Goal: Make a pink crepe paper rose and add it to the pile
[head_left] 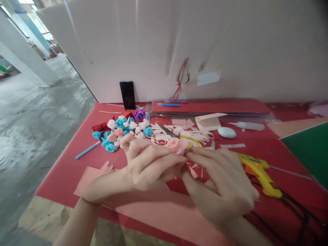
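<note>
My left hand and my right hand meet above the red table, fingertips pinched together. Between them sits a small pink paper rose, gripped from both sides. Both hands are closed on it. A pink paper sheet lies under my wrists at the near edge. Scissors with yellow handles lie just beyond the rose among pink paper scraps.
A pile of blue, white, pink and purple paper roses lies at the left. A yellow glue gun with its cord rests at the right. A black phone leans on the wall. A white box, glue bottle and green sheet sit behind.
</note>
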`<state>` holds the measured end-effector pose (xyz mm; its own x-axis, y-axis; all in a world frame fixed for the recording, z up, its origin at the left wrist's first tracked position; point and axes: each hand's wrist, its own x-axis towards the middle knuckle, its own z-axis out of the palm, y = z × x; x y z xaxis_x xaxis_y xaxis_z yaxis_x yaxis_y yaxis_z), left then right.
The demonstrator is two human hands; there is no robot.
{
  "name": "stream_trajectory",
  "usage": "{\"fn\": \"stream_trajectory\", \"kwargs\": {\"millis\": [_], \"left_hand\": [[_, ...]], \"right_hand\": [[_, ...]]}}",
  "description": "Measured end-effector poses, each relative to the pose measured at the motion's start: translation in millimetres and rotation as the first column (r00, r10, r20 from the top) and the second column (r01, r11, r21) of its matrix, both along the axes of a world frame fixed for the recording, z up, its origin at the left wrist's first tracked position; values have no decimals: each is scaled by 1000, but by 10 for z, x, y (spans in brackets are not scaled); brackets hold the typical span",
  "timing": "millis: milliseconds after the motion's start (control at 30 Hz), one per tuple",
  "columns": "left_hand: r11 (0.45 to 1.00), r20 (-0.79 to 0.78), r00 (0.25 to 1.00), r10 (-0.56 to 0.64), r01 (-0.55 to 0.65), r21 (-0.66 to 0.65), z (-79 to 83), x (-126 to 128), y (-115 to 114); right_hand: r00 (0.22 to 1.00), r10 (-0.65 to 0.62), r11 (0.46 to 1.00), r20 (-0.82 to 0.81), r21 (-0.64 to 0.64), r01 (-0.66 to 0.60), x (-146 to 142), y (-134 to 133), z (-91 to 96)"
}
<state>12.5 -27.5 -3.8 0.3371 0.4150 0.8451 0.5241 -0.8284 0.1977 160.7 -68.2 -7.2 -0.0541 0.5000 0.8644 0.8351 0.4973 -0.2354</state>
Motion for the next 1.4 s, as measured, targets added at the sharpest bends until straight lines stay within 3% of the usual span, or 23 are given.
{"fn": "stream_trajectory", "kwargs": {"millis": [100, 200, 300, 400, 467, 567, 867, 1067, 1233, 1300, 1400], "left_hand": [[988, 88, 987, -132, 123, 95, 87, -4, 20], [944, 78, 953, -294, 302, -132, 225, -72, 66], [771, 124, 886, -446, 451, -449, 331, -140, 118], [578, 214, 816, -538, 541, -611, 365, -155, 152], [495, 254, 791, -556, 561, -663, 362, -145, 157], [425, 280, 780, -560, 560, -711, 351, -126, 145], [401, 302, 765, -569, 579, -710, 328, -109, 126], [513, 271, 795, -543, 569, -643, 274, -97, 191], [474, 208, 746, -633, 585, -658, 278, -86, 215], [478, 172, 748, -641, 564, -674, 281, -87, 202], [483, 144, 759, -635, 535, -693, 275, -84, 186]], "right_hand": [[993, 48, 999, 105, -30, -45, 78, -5, 67], [974, 131, 990, 185, -74, -119, 175, 0, 153], [948, 249, 963, 199, -153, -221, 262, 24, 225], [916, 329, 934, 232, -225, -279, 336, 50, 269], [886, 379, 914, 268, -260, -312, 375, 61, 284], [860, 427, 889, 280, -303, -343, 408, 67, 286], [845, 473, 862, 248, -330, -386, 411, 81, 256], [804, 569, 784, 174, -412, -465, 451, 73, 273], [770, 633, 680, 81, -534, -502, 491, 40, 251], [787, 616, 662, 44, -570, -487, 499, 28, 272], [805, 591, 678, 53, -573, -461, 500, 32, 315]]}}
